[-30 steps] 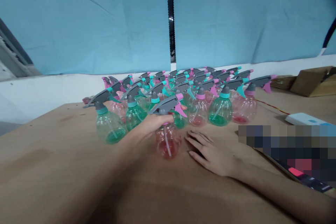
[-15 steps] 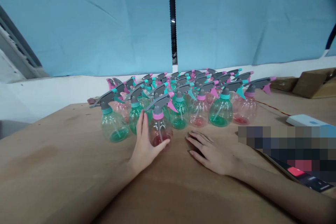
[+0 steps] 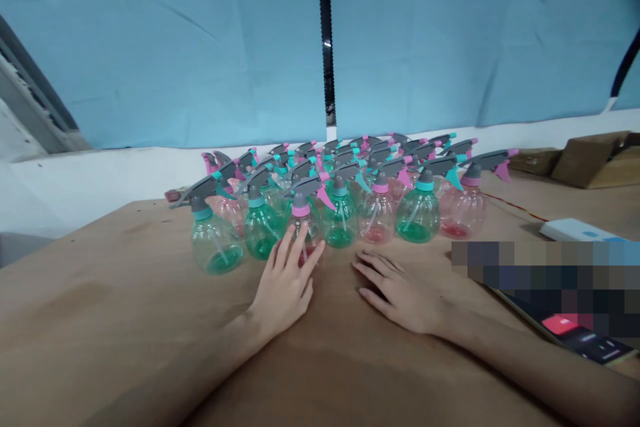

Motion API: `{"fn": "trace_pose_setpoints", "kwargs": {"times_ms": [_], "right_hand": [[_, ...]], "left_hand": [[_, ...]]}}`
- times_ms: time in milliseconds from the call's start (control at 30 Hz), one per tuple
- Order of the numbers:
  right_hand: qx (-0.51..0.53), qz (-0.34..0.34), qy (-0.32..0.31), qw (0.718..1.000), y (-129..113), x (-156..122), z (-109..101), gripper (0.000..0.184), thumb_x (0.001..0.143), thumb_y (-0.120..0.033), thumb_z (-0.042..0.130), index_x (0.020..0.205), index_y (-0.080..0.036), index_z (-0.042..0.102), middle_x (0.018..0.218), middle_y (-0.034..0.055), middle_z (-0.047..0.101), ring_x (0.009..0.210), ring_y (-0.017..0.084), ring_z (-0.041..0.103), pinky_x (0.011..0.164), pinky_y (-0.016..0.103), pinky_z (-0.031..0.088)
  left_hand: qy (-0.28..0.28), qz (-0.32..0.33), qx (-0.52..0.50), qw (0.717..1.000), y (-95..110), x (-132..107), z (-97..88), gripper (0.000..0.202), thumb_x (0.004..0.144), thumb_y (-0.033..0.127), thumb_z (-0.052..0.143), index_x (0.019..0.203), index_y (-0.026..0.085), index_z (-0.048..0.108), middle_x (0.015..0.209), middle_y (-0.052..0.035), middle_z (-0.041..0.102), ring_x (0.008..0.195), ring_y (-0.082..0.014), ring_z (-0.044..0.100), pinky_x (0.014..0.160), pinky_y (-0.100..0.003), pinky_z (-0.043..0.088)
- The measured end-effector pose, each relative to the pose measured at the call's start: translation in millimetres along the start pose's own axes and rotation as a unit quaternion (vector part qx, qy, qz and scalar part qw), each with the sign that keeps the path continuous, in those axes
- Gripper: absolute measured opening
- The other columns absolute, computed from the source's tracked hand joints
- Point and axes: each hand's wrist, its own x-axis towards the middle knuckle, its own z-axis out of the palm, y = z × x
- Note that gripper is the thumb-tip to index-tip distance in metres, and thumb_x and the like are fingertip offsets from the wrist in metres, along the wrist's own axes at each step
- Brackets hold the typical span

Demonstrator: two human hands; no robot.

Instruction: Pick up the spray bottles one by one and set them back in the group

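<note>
My left hand (image 3: 285,280) is open, its fingers stretched in front of a pink-collared spray bottle (image 3: 301,211) with red liquid; whether the fingertips touch it I cannot tell. That bottle's lower front is partly hidden by the fingers. My right hand (image 3: 397,290) lies open on the wooden table (image 3: 125,320), holding nothing. Beside the pink-collared one stand a green spray bottle (image 3: 260,230) and, at the left end, another green spray bottle (image 3: 215,247). A clear spray bottle with green liquid (image 3: 417,217) and a pink spray bottle (image 3: 463,210) stand upright on the right.
Several more spray bottles with grey heads crowd behind the front ones. A white box (image 3: 575,230) and a phone-like screen (image 3: 585,337), partly pixelated, lie at the right. Cardboard boxes (image 3: 595,160) stand at the back right, before a blue sheet (image 3: 200,47) on the wall.
My left hand has come away from around the pink-collared bottle and turned, its fingers now in front of it. That bottle sits slightly farther back. The right hand has stayed in place.
</note>
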Motion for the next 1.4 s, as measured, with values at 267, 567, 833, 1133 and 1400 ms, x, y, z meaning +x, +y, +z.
{"fn": "trace_pose_setpoints", "kwargs": {"times_ms": [267, 567, 833, 1133, 1400], "right_hand": [[0.012, 0.006, 0.008, 1.0, -1.0, -0.3, -0.2, 0.049, 0.091, -0.039, 0.034, 0.131, -0.012, 0.043, 0.137, 0.0155, 0.041, 0.128, 0.026, 0.032, 0.104, 0.047, 0.029], [-0.006, 0.009, -0.009, 1.0, -3.4, 0.9, -5.3, 0.049, 0.091, -0.037, 0.035, 0.131, -0.009, 0.044, 0.136, 0.0159, 0.041, 0.127, 0.027, 0.033, 0.104, 0.044, 0.029], [0.004, 0.004, 0.004, 1.0, -2.6, 0.2, -3.9, 0.049, 0.091, -0.038, 0.035, 0.13, -0.01, 0.044, 0.135, 0.0158, 0.042, 0.127, 0.027, 0.033, 0.104, 0.045, 0.03], [0.006, -0.004, 0.016, 1.0, 0.9, -0.8, 1.5, 0.048, 0.091, -0.038, 0.036, 0.131, -0.013, 0.044, 0.135, 0.0147, 0.043, 0.126, 0.026, 0.034, 0.103, 0.046, 0.03], [0.008, 0.002, 0.006, 1.0, -0.8, -1.0, -2.3, 0.049, 0.091, -0.038, 0.034, 0.132, -0.012, 0.043, 0.137, 0.0143, 0.041, 0.127, 0.026, 0.033, 0.103, 0.046, 0.03]], "left_hand": [[0.01, -0.027, -0.04, 0.999, -9.4, 13.1, 15.3, 0.057, 0.078, 0.006, 0.043, 0.134, 0.018, 0.036, 0.149, -0.0137, 0.006, 0.135, -0.0349, 0.005, 0.102, -0.053, 0.027], [0.024, -0.043, -0.034, 0.998, -19.4, 29.3, 34.0, 0.052, 0.08, 0.002, 0.039, 0.131, 0.015, 0.04, 0.148, -0.0163, 0.011, 0.135, -0.0365, 0.006, 0.101, -0.053, 0.029], [0.024, -0.052, -0.016, 0.998, -22.0, 33.7, 39.3, 0.049, 0.084, 0.006, 0.039, 0.132, 0.015, 0.039, 0.147, -0.0184, 0.014, 0.135, -0.0371, 0.007, 0.098, -0.052, 0.033], [-0.022, 0.036, -0.137, 0.99, 2.1, 21.1, 24.5, 0.062, 0.082, 0.009, 0.042, 0.139, 0.02, 0.024, 0.15, -0.0111, -0.002, 0.136, -0.0316, 0.004, 0.104, -0.054, 0.023], [-0.234, 0.137, -0.251, 0.929, 6.4, 19.5, 20.7, 0.051, 0.093, 0.037, 0.03, 0.14, 0.018, 0.023, 0.145, -0.0076, 0.025, 0.135, -0.0196, 0.018, 0.11, -0.045, 0.015]]}}
